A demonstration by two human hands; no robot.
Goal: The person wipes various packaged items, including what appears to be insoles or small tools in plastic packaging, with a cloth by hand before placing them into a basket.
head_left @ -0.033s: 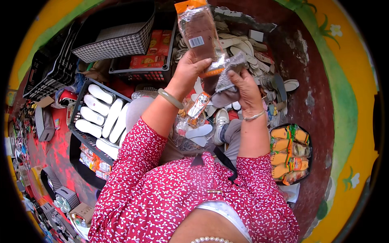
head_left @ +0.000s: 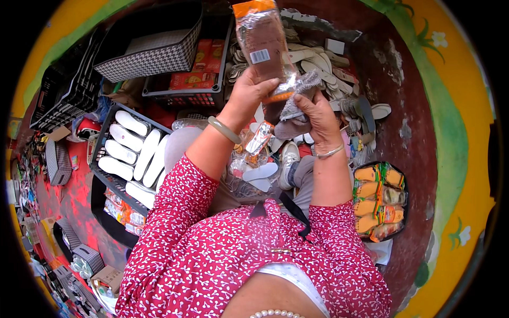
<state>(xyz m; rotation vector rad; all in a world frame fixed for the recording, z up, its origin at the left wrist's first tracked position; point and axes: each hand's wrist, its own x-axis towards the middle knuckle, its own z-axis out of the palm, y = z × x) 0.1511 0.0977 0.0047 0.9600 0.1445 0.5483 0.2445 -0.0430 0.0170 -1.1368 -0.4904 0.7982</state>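
Note:
My left hand (head_left: pixel 248 94) is closed on the lower side of a clear plastic packet (head_left: pixel 265 37), its thumb across the front. Through the film a brown insole shape shows, with a barcode label and an orange header at the top. My right hand (head_left: pixel 322 121) pinches a grey fuzzy cloth-like piece (head_left: pixel 298 99) between thumb and fingers, against the packet's lower end. Part of that piece is hidden by the fingers. Below the hands, a small wrapped packet (head_left: pixel 259 137) and pale insoles (head_left: pixel 260 170) lie on clear plastic between my legs.
On the left, a black crate (head_left: pixel 99 159) carries white insoles. Behind it are a houndstooth bin (head_left: pixel 175 55) and a crate of red boxes (head_left: pixel 193 80). Loose insoles (head_left: pixel 318 63) are heaped ahead. A black basket (head_left: pixel 404 212) of orange-and-yellow packets stands at right, near the wall (head_left: pixel 456 143).
The packet has shifted slightly right and tilted a little. My right hand has moved slightly left, and the grey piece is bunched a bit differently.

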